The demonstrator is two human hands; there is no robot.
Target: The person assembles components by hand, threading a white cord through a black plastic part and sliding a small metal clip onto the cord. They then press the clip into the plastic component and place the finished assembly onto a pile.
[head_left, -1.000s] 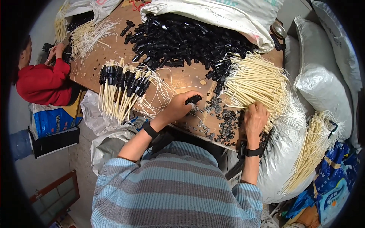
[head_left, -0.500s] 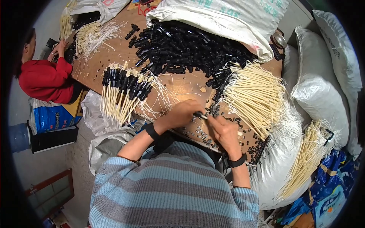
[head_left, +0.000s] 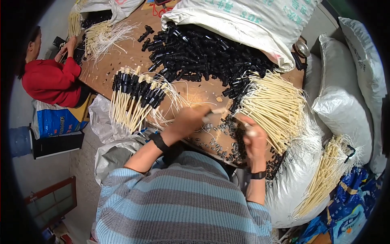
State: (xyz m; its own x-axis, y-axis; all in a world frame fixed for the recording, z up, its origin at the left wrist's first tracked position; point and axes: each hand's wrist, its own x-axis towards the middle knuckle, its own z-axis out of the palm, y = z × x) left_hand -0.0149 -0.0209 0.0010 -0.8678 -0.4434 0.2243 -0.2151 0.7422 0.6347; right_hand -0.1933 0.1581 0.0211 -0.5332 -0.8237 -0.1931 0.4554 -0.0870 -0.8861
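Above the near edge of the table, my left hand [head_left: 187, 122] is closed, smeared by motion, on a small dark piece [head_left: 208, 117] that looks like a black plastic fitting. To its right, my right hand [head_left: 254, 140] is raised with curled fingers; a pale blur shows at them, too smeared to name. Small grey and black pieces [head_left: 231, 130] lie scattered under and between my hands. Beyond my right hand is a stack of cream tubes [head_left: 274, 107] with white strings at their ends. A bundle of tubes fitted with black fittings [head_left: 138, 90] rests left of my left hand.
A heap of black fittings [head_left: 203, 55] spills from a white woven sack [head_left: 243, 24] at the back. Full sacks [head_left: 341, 85] stand at the right, beside another tube bundle [head_left: 321, 177]. A person in red [head_left: 53, 81] works at the table's far left.
My hands have moved apart; the right one has turned and shifted right and slightly down. The left remains near its place, now blurred. The view has shifted slightly.
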